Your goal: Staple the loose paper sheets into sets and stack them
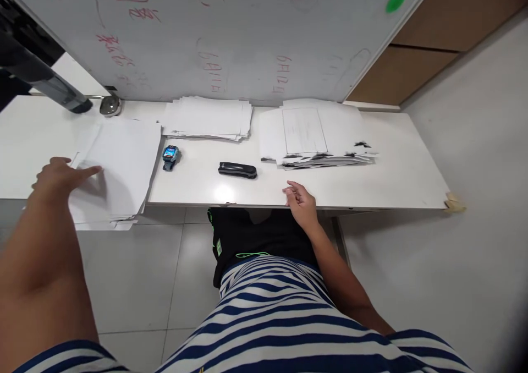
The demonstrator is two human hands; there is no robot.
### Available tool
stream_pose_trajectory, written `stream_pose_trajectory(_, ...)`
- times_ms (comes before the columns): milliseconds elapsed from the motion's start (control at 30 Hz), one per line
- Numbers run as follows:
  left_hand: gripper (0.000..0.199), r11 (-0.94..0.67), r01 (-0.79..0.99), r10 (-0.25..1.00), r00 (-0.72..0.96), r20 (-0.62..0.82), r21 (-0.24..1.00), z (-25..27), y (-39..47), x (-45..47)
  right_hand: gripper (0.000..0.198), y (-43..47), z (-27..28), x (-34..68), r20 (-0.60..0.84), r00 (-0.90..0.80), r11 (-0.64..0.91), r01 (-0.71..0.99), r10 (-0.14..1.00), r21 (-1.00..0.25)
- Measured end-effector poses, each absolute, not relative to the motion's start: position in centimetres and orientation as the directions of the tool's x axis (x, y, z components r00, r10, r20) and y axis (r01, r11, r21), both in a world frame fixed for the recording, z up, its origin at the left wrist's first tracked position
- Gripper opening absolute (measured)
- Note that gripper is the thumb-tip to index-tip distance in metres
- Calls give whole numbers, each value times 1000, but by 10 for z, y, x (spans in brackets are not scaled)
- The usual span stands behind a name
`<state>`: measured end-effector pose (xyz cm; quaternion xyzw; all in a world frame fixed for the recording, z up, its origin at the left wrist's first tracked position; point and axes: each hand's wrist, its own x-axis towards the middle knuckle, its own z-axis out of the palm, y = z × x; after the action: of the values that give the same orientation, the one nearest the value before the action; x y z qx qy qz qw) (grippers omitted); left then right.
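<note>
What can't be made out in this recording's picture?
Head view:
Watch screen: too small to read.
Right-hand paper stack: print too small and faint.
Dark cylinder: one end cut off by the left edge.
Left hand: palm side hidden by its own back.

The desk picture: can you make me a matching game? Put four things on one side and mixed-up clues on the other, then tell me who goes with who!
Things:
1. watch
2. stapler
3. left hand
4. right hand

Clues:
A. at the leftmost paper pile
B. black all over, lying on the desk
C. by the desk's front edge, with nothing in it
D. glowing blue on top

Right pairs: 1-D, 2-B, 3-A, 4-C
</note>
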<state>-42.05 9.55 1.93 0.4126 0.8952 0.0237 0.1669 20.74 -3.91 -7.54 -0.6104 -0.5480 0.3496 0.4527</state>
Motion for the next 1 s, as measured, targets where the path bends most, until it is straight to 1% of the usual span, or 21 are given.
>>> stream_pose_trajectory(33, 71, 732, 668, 680, -728, -85, 133, 18, 93, -407, 42, -39, -75, 208, 70, 157, 10, 353, 985, -935)
stream_pose_trajectory(67, 64, 737, 665, 671, -742, -9, 124, 16, 90, -389, 42, -39, -76, 208, 71, 158, 11, 354, 985, -935)
stream_pose_trajectory(100, 58, 674, 724, 724, -687, 60, 149, 14, 87, -369, 42, -40, -76, 208, 74, 160, 12, 356, 984, -935)
stream_pose_trajectory(200, 52, 457, 861, 840, -500, 210, 223, 7, 70, -299, 41, -40, -78, 208, 81, 165, 15, 366, 983, -931)
stream_pose_trajectory(233, 49, 379, 892, 867, -435, 242, 247, 4, 63, -274, 41, -41, -78, 208, 83, 164, 16, 371, 983, -928)
stream_pose_trajectory(267, 50, 344, 899, 867, -415, 276, 272, 0, 56, -249, 41, -41, -79, 208, 87, 165, 19, 376, 983, -926)
stream_pose_trajectory(300, 52, 330, 896, 859, -416, 300, 298, -5, 47, -225, 41, -41, -79, 208, 92, 164, 23, 381, 982, -924)
stream_pose_trajectory(333, 55, 350, 876, 829, -455, 327, 332, -11, 38, -201, 41, -41, -80, 208, 98, 162, 29, 384, 982, -923)
stream_pose_trajectory(400, 51, 381, 833, 758, -529, 381, 400, -26, 20, -155, 41, -41, -80, 208, 104, 159, 35, 387, 982, -921)
stream_pose_trajectory(500, 38, 304, 842, 762, -496, 417, 446, -56, 1, -103, 43, -41, -81, 208, 98, 145, 35, 382, 985, -924)
stream_pose_trajectory(567, 29, 241, 852, 746, -469, 473, 465, -76, -5, -86, 44, -40, -82, 208, 95, 133, 38, 379, 987, -925)
stream_pose_trajectory(667, 34, 118, 865, 726, -411, 552, 489, -96, -9, -83, 44, -39, -83, 209, 94, 109, 47, 375, 990, -926)
stream_pose_trajectory(767, 34, 53, 880, 752, -346, 561, 472, -101, -15, -91, 44, -38, -84, 209, 95, 94, 53, 373, 991, -926)
stream_pose_trajectory(833, 32, 50, 890, 781, -317, 537, 453, -96, -17, -94, 44, -38, -83, 209, 96, 90, 55, 380, 991, -923)
stream_pose_trajectory(900, 28, 90, 887, 794, -339, 505, 453, -86, -14, -96, 43, -38, -82, 210, 104, 84, 64, 389, 991, -919)
stream_pose_trajectory(933, 31, 126, 877, 787, -373, 491, 464, -80, -10, -98, 43, -39, -81, 210, 112, 81, 72, 394, 990, -916)
stream_pose_trajectory(1000, 52, 218, 842, 742, -471, 476, 494, -67, 6, -105, 43, -40, -81, 211, 131, 78, 90, 397, 988, -913)
